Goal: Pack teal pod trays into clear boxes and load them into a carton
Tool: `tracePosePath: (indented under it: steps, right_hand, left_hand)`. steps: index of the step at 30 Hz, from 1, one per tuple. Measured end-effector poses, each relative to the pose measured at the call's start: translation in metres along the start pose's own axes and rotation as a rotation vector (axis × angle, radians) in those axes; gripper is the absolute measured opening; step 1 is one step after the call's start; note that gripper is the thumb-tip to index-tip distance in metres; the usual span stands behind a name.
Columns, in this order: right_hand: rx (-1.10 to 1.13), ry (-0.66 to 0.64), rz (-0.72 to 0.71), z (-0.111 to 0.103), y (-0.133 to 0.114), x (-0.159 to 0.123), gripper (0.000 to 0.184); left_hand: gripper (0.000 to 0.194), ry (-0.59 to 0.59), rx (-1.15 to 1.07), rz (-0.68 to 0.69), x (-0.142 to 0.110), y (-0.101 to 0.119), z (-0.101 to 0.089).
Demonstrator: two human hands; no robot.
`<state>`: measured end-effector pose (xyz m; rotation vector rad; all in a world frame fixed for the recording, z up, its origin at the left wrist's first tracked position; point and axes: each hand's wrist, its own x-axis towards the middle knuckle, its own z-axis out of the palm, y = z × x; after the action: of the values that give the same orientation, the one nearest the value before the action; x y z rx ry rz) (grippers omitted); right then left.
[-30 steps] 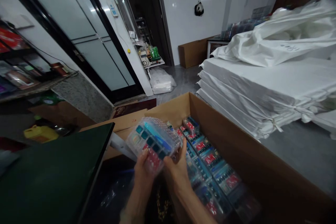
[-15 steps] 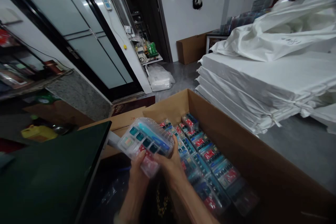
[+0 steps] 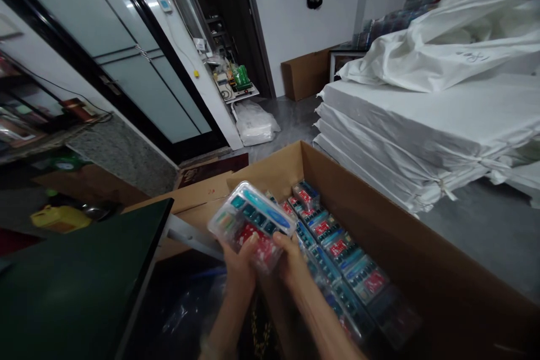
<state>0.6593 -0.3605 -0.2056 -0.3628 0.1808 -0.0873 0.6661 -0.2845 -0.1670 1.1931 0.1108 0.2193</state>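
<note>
Both hands hold a clear plastic case (image 3: 265, 215) over the near side of a large cardboard box. Inside the case are a long teal-and-blue piece, a row of dark teal squares, a small pale yellow-green piece and a red section with white marks. My left hand (image 3: 241, 263) grips the lower left edge, its thumb on the red part. On the right edge my right hand (image 3: 293, 259) closes with its thumb on top. Most fingers are hidden beneath. Similar packed cases (image 3: 337, 247) lie in rows in the cardboard box (image 3: 379, 230).
A dark green tabletop (image 3: 84, 275) borders the box on the left. White wrapped stacks (image 3: 405, 129) rise beyond its right wall. Farther off stand a glass door (image 3: 156, 73), a small shelf with a green package (image 3: 241, 77) and a plastic bag (image 3: 255, 124).
The held case has moved slightly right and turned, and it appears sharper now. Both hands shifted right with it, keeping their grip. The view has shifted a little.
</note>
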Motion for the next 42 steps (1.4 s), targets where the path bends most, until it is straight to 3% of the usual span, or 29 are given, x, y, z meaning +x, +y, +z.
tracePosePath:
  steps: [3, 6, 14, 18, 22, 25, 28, 31, 34, 39, 42]
  right_hand:
    - [0.024, 0.042, 0.03, -0.022, -0.004, 0.017, 0.035]
    - [0.04, 0.065, 0.029, -0.036, -0.014, 0.03, 0.022]
    - [0.089, 0.129, 0.088, -0.067, -0.032, 0.049, 0.022]
    - [0.115, 0.133, 0.136, -0.088, -0.033, 0.056, 0.026]
    - [0.082, 0.161, 0.135, -0.117, -0.037, 0.068, 0.034]
    - [0.051, 0.223, 0.072, -0.14, -0.047, 0.083, 0.031]
    - [0.032, 0.275, 0.017, -0.162, -0.064, 0.104, 0.029]
    - [0.001, 0.334, -0.025, -0.183, -0.08, 0.125, 0.028]
    - [-0.04, 0.388, -0.042, -0.203, -0.088, 0.146, 0.029]
    - [-0.101, 0.443, -0.102, -0.234, -0.084, 0.184, 0.028]
    - [-0.124, 0.456, -0.137, -0.247, -0.078, 0.208, 0.028]
  left_hand:
    - [0.091, 0.029, 0.131, 0.017, 0.007, -0.013, 0.015]
    - [0.095, -0.014, 0.2, -0.037, 0.014, -0.027, 0.025]
    - [0.099, -0.159, 0.154, -0.12, 0.024, -0.05, 0.023]
    - [0.1, -0.172, 0.143, -0.192, 0.029, -0.054, 0.025]
    - [0.092, -0.112, 0.282, -0.223, 0.031, -0.047, 0.029]
    - [0.093, -0.09, 0.496, -0.079, 0.026, -0.039, 0.013]
    - [0.09, -0.089, 0.825, 0.138, 0.012, -0.038, -0.018]
    - [0.084, -0.161, 1.079, 0.281, -0.003, -0.048, -0.046]
    - [0.081, -0.217, 1.24, 0.398, -0.008, -0.066, -0.059]
    - [0.086, -0.227, 1.364, 0.477, 0.003, -0.094, -0.07]
    - [0.072, -0.217, 1.383, 0.47, 0.007, -0.107, -0.081]
